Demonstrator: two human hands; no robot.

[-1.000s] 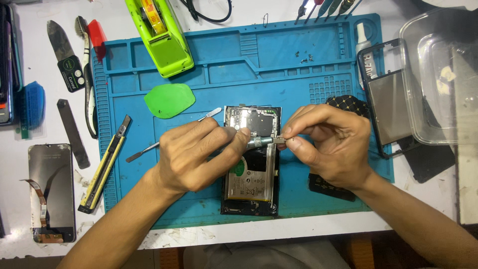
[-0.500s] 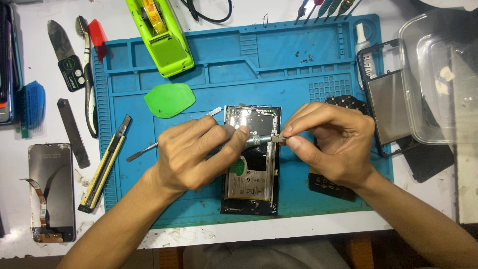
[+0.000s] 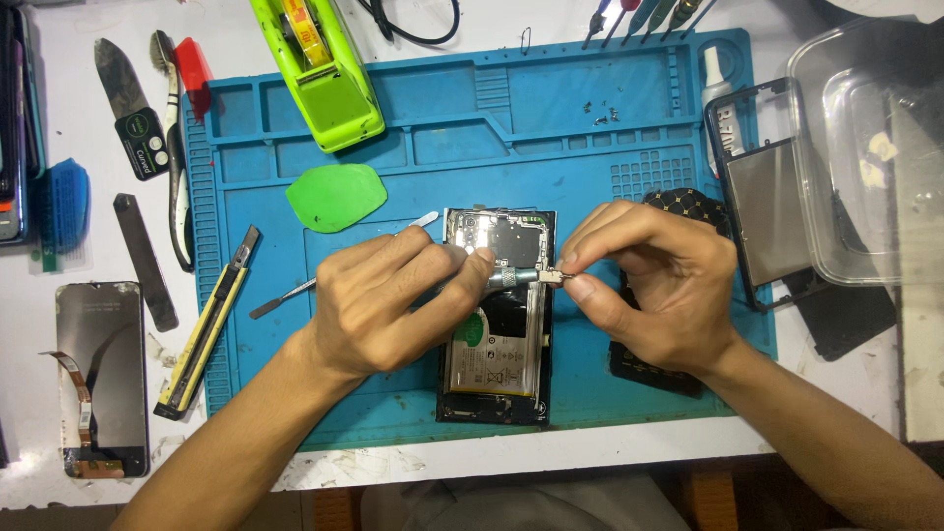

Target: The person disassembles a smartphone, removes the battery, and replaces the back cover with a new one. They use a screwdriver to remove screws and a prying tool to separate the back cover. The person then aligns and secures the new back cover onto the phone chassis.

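The left hand closes its grip on a slim metal screwdriver with a knurled collar, held level above the opened black phone with exposed battery on the blue silicone mat on the bench; the right hand pinches its small silver tip. The tool looks light, stiff and slippery, best gripped at the knurling; the phone seems fragile, safest held by its edges.

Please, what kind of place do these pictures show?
Probably a phone repair bench. An opened phone lies on a blue repair mat, both hands work a small tool over it, and a detached screen and green pick lie nearby.
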